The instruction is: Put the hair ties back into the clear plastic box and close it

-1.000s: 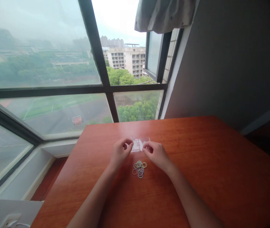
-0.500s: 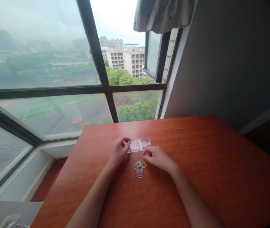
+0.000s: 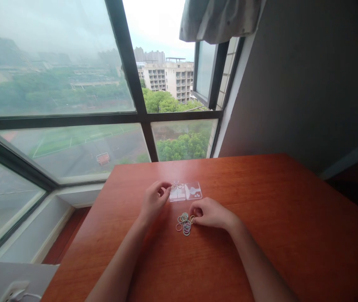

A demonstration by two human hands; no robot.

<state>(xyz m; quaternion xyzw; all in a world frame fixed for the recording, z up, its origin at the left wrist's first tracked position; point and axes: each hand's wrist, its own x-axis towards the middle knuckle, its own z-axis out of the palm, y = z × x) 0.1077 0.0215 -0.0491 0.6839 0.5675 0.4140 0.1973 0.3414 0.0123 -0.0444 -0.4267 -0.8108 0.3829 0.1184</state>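
A small clear plastic box lies on the reddish wooden table. My left hand rests at the box's left end, fingers curled and pinching its edge. Just in front of the box lies a little heap of several pastel elastic rings. My right hand sits at the heap's right side, fingers curled, fingertips touching the rings; whether one is pinched I cannot make out.
A large window with dark frames stands behind the table; a grey wall rises on the right. The table's left edge drops to a low sill. A white object shows at the bottom left corner.
My right hand has left the box's right end and come down toward me onto the heap of rings. The left hand stays at the box.
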